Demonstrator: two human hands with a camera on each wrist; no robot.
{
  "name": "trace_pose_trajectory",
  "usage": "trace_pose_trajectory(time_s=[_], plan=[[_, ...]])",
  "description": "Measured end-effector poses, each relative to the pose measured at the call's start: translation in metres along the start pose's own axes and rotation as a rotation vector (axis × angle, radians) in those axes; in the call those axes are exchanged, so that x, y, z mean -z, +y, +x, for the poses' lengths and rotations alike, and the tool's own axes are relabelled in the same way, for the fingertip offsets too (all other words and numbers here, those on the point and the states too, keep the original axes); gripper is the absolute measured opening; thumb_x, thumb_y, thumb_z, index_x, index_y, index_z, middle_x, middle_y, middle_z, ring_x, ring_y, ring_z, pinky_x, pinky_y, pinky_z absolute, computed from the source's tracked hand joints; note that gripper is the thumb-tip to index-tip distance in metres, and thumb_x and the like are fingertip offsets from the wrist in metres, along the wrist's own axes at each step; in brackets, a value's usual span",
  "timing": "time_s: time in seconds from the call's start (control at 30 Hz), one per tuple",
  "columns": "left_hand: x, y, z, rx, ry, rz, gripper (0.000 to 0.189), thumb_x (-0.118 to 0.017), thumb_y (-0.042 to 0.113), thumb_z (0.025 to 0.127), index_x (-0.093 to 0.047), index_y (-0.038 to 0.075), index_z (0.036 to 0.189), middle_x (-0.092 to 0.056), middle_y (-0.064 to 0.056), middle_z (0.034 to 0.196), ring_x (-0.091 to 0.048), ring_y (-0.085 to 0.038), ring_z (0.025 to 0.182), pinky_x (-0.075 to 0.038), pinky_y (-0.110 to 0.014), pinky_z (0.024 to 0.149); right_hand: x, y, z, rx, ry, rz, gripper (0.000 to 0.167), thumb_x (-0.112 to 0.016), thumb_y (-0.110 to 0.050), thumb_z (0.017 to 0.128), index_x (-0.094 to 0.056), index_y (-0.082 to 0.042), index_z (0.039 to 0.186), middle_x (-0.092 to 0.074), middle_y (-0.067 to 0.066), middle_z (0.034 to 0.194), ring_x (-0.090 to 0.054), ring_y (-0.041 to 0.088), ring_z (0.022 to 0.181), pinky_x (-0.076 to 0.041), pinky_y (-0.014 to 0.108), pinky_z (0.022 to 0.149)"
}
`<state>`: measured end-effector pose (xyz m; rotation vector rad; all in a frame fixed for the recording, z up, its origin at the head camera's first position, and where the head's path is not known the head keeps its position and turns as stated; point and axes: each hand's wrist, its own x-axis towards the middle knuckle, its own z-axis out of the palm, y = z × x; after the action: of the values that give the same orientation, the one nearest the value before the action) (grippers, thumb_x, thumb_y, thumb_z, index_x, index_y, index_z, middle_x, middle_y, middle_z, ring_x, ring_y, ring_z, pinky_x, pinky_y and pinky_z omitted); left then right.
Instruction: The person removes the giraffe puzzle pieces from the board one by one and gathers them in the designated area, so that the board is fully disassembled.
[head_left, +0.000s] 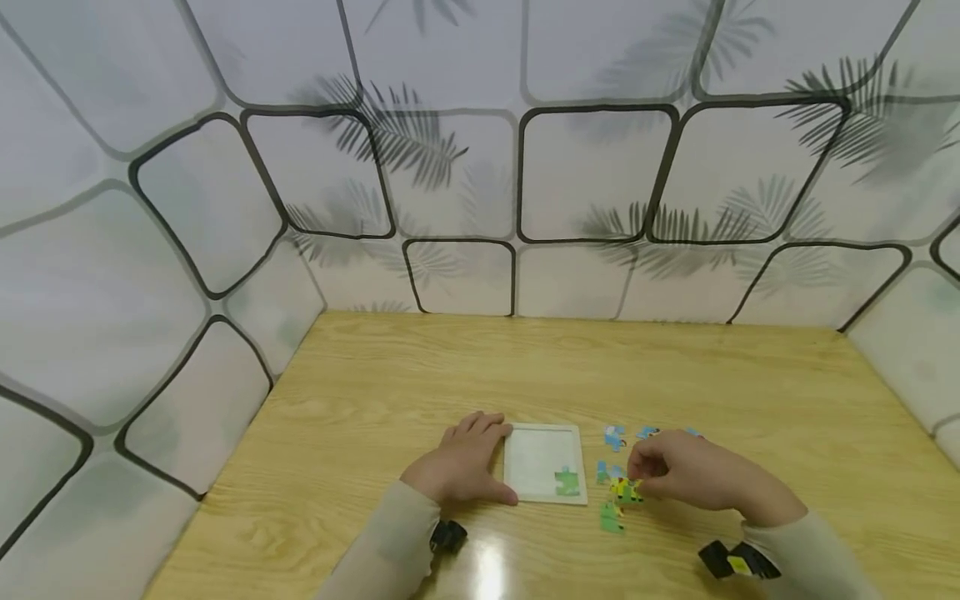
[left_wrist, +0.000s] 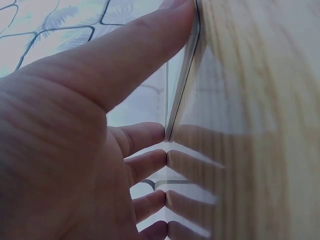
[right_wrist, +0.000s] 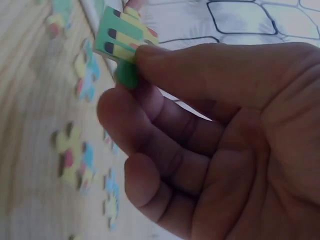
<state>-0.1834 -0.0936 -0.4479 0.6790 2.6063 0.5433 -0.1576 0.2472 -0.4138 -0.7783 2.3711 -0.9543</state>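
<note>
A pale, shallow puzzle tray (head_left: 532, 454) lies flat on the wooden table, with one green jigsaw piece (head_left: 567, 483) in its lower right corner. My left hand (head_left: 467, 458) rests at the tray's left side, fingers spread and thumb at the near left corner. In the left wrist view the thumb touches the tray's edge (left_wrist: 181, 87) and the fingertips meet the tabletop. To the right of the tray, my right hand (head_left: 693, 471) pinches a green and yellow jigsaw piece (right_wrist: 120, 36) between thumb and fingers, lifted off the table in the right wrist view.
Several loose jigsaw pieces lie right of the tray, among them a blue one (head_left: 614, 437) and a green one (head_left: 611, 517). Some are partly hidden by my right hand. A patterned cloth wall (head_left: 465, 275) borders the table (head_left: 420, 358) at the back and sides.
</note>
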Motion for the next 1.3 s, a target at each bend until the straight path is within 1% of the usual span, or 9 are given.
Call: trace_pose_trajectory(time_s=[0.2, 0.5, 0.7, 0.77, 0.87, 1.0, 1.1, 1.17, 1.3], plan=[[0.003, 0.001, 0.000, 0.000, 0.001, -0.008, 0.101, -0.081, 0.059, 0.078, -0.034, 0.018, 0.158, -0.024, -0.004, 0.165, -0.012, -0.031, 0.154, -0.016, -0.059, 0.120, -0.007, 0.011, -0.012, -0.033, -0.037, 0.018, 0.009, -0.069, -0.017, 0.095, -0.069, -0.019, 0.087, -0.064, -0.009, 0.080, -0.053, 0.003, 0.067, -0.047, 0.026, 0.060], [0.006, 0.002, -0.002, 0.011, 0.000, -0.014, 0.100, -0.081, 0.056, 0.078, -0.034, 0.018, 0.158, -0.023, -0.003, 0.166, -0.011, -0.031, 0.154, -0.014, -0.059, 0.120, -0.023, 0.013, -0.013, -0.060, 0.059, -0.150, 0.020, -0.065, 0.000, 0.089, -0.063, -0.017, 0.079, -0.055, -0.012, 0.074, -0.040, 0.001, 0.061, -0.038, 0.023, 0.056], [0.006, 0.002, -0.002, 0.011, -0.001, -0.008, 0.100, -0.081, 0.056, 0.079, -0.034, 0.018, 0.158, -0.022, -0.003, 0.166, -0.011, -0.031, 0.154, -0.014, -0.059, 0.120, -0.029, 0.005, -0.008, -0.089, 0.093, -0.249, 0.020, -0.064, 0.003, 0.086, -0.062, -0.016, 0.082, -0.057, -0.011, 0.076, -0.042, 0.003, 0.062, -0.041, 0.024, 0.055], [0.007, 0.003, -0.002, 0.007, 0.000, -0.001, 0.100, -0.081, 0.056, 0.079, -0.034, 0.017, 0.158, -0.023, -0.004, 0.166, -0.011, -0.031, 0.154, -0.015, -0.059, 0.120, -0.028, 0.000, -0.003, -0.113, 0.091, -0.230, 0.014, -0.066, 0.000, 0.089, -0.064, -0.014, 0.087, -0.059, -0.010, 0.077, -0.045, 0.003, 0.062, -0.042, 0.025, 0.055], [0.007, 0.001, -0.002, 0.009, 0.003, 0.001, 0.100, -0.082, 0.055, 0.079, -0.034, 0.016, 0.158, -0.023, -0.004, 0.166, -0.012, -0.031, 0.154, -0.016, -0.059, 0.120, -0.029, -0.010, 0.013, -0.091, 0.096, -0.204, 0.007, -0.065, -0.008, 0.094, -0.068, -0.008, 0.100, -0.060, -0.008, 0.076, -0.047, 0.004, 0.059, -0.045, 0.026, 0.057], [0.005, 0.001, -0.003, 0.018, 0.004, -0.005, 0.100, -0.082, 0.055, 0.078, -0.035, 0.017, 0.158, -0.024, -0.004, 0.165, -0.012, -0.032, 0.154, -0.015, -0.060, 0.120, -0.040, -0.024, 0.038, -0.033, 0.114, -0.265, 0.030, -0.067, -0.018, 0.096, -0.067, -0.002, 0.121, -0.062, -0.003, 0.089, -0.048, 0.005, 0.064, -0.047, 0.028, 0.061], [0.003, 0.002, -0.003, 0.019, 0.000, 0.002, 0.101, -0.082, 0.056, 0.078, -0.035, 0.017, 0.158, -0.024, -0.004, 0.165, -0.012, -0.031, 0.154, -0.016, -0.060, 0.120, -0.050, -0.029, 0.050, -0.022, 0.113, -0.330, 0.034, -0.070, -0.019, 0.094, -0.066, -0.002, 0.122, -0.058, 0.000, 0.096, -0.046, 0.006, 0.069, -0.045, 0.026, 0.061], [0.002, 0.003, -0.002, 0.014, -0.001, 0.010, 0.101, -0.081, 0.057, 0.078, -0.035, 0.016, 0.158, -0.024, -0.004, 0.165, -0.013, -0.031, 0.154, -0.017, -0.060, 0.119, -0.054, -0.030, 0.055, -0.014, 0.109, -0.335, 0.026, -0.072, -0.015, 0.092, -0.067, -0.001, 0.114, -0.057, 0.001, 0.094, -0.046, 0.006, 0.068, -0.045, 0.024, 0.059], [0.002, 0.004, -0.002, 0.011, 0.003, 0.017, 0.101, -0.081, 0.058, 0.078, -0.035, 0.015, 0.157, -0.025, -0.005, 0.165, -0.014, -0.032, 0.153, -0.018, -0.059, 0.119, -0.052, -0.032, 0.062, -0.008, 0.091, -0.255, 0.010, -0.072, -0.006, 0.089, -0.067, -0.003, 0.097, -0.058, 0.001, 0.093, -0.048, 0.008, 0.069, -0.047, 0.025, 0.060]])
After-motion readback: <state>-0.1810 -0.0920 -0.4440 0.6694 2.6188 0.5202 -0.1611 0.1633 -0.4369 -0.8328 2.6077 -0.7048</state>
